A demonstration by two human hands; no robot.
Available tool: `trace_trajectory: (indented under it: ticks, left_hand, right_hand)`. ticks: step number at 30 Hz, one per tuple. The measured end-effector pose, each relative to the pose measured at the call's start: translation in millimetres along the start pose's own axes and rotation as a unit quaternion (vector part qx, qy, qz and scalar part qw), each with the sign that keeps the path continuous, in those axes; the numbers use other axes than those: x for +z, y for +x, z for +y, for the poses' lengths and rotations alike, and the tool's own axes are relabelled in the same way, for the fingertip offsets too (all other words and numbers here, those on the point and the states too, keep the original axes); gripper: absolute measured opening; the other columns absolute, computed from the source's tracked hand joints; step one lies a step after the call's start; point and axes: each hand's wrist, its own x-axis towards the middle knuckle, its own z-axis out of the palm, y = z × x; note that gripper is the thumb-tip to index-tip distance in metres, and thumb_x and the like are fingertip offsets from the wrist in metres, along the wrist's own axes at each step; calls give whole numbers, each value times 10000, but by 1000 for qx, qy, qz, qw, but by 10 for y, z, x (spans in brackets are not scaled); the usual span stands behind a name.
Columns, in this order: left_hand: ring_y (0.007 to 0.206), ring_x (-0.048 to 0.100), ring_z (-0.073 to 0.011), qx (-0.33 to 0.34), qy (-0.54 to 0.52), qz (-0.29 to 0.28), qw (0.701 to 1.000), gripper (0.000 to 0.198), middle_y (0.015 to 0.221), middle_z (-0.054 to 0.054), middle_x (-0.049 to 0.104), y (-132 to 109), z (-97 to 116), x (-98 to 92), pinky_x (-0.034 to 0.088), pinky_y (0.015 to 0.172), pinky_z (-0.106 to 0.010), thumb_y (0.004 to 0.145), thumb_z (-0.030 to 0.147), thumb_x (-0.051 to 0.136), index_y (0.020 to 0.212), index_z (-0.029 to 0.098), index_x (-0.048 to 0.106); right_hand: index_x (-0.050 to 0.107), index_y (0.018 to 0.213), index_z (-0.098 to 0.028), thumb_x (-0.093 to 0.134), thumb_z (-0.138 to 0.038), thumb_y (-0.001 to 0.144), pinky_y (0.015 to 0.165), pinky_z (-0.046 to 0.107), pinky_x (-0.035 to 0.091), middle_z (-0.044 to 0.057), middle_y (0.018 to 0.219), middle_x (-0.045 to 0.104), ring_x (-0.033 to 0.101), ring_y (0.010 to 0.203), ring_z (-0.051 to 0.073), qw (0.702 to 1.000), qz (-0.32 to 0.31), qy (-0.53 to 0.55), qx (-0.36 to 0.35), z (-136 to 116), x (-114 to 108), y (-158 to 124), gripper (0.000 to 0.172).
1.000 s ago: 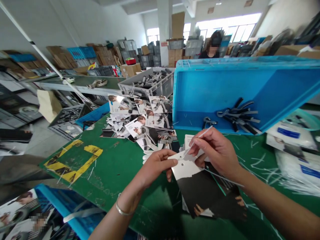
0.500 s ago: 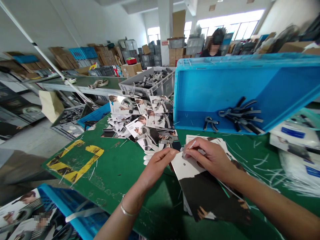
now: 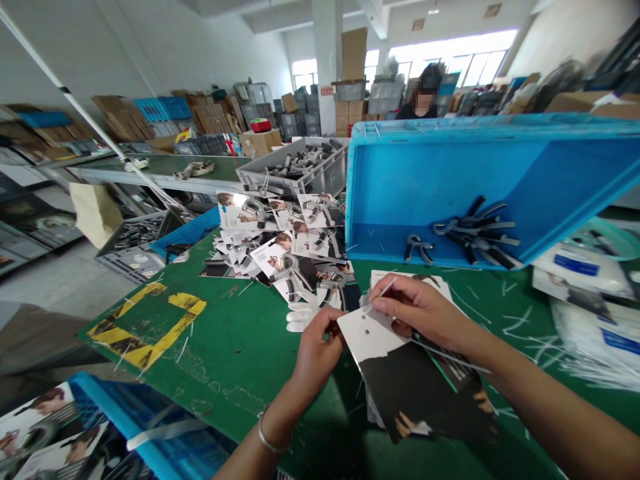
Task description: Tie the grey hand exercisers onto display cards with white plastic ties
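A printed card (image 3: 425, 380) with small holes in its white top part lies tilted on a stack of cards over the green table. My right hand (image 3: 417, 310) is closed in a pinch on a thin white tie (image 3: 387, 287) above the card's upper edge; another tie sticks out beneath that palm. At the card's upper left corner is my left hand (image 3: 320, 343), fingers curled together; whatever its fingertips hold, if anything, is hidden. A white glove (image 3: 299, 316) lies just behind my left hand.
Behind the hands stand a blue crate (image 3: 400, 180) with clamps and a grey crate (image 3: 325, 177) full of them. Carded clamps (image 3: 280, 257) lie at centre-left. Loose ties and plastic bags lie right. A person sits beyond.
My left hand has drawn back slightly from the holes to the card's corner, its fingers curling more. The tie in my right hand stands a little higher.
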Motion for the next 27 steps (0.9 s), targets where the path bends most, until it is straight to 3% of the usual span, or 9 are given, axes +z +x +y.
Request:
trace_trajectory:
  ticks: [2, 4, 7, 10, 12, 17, 23, 27]
  left_hand:
    - [765, 564, -129, 106, 93, 24, 990, 139, 820, -5, 621, -117, -40, -3, 442, 702, -233, 827, 66, 568, 853, 182, 639]
    - [830, 582, -144, 157, 129, -19, 979, 207, 872, -22, 629, -273, -51, -32, 466, 753, -250, 865, 38, 526, 936, 193, 643]
    - [1074, 590, -182, 164, 129, -129, 969, 331, 1111, -82, 644, -518, -7, -93, 483, 937, -310, 910, 38, 499, 1167, 211, 617]
    - [1197, 549, -196, 168, 136, -169, 962, 451, 1263, -116, 601, -666, 34, -111, 459, 1027, -334, 914, 30, 500, 1327, 208, 539]
    - [1131, 583, -178, 179, 145, -132, 964, 421, 1196, -97, 630, -683, 22, -78, 479, 987, -300, 910, 32, 526, 1290, 208, 570]
    - [988, 615, -168, 152, 134, 64, 977, 176, 1067, -63, 634, -569, -65, 124, 498, 883, -279, 893, 86, 593, 971, 198, 704]
    - [977, 628, -191, 31, -4, 77, 996, 178, 966, -31, 681, -415, 111, 352, 487, 889, -295, 918, 170, 582, 1005, 223, 728]
    - [992, 636, -211, 42, 12, 82, 996, 182, 1003, -45, 698, -296, 335, 351, 484, 884, -303, 914, 192, 593, 998, 230, 750]
  right_hand:
    - [644, 956, -216, 602, -396, 934, 440, 226, 403, -13, 837, 594, 512, 530, 100, 1000, -9, -27, -6, 18, -6, 15, 186]
    - [674, 948, -214, 597, -335, 944, 548, 244, 460, 5, 899, 649, 580, 627, 120, 994, -21, -95, -43, 33, -4, 37, 144]
    - [708, 925, -208, 610, -236, 937, 806, 288, 477, 21, 952, 698, 640, 874, 164, 972, -31, -207, -111, 39, 20, 71, 102]
    - [717, 939, -204, 604, -219, 944, 853, 296, 454, 29, 968, 703, 637, 925, 174, 957, -30, -256, -133, 38, 48, 87, 114]
    - [719, 945, -202, 600, -215, 948, 848, 292, 450, 33, 974, 702, 636, 927, 175, 953, -30, -268, -135, 46, 57, 89, 119]
    - [715, 957, -206, 610, -239, 950, 857, 290, 449, 30, 982, 705, 637, 934, 173, 951, -26, -266, -155, 91, 59, 87, 111]
    - [715, 948, -210, 598, -266, 950, 841, 316, 459, 33, 968, 712, 645, 922, 189, 956, -1, -250, -156, 44, 66, 50, 129]
    - [698, 953, -217, 571, -331, 965, 833, 340, 470, 43, 995, 718, 652, 918, 207, 970, 62, -186, -142, -5, 30, -30, 172]
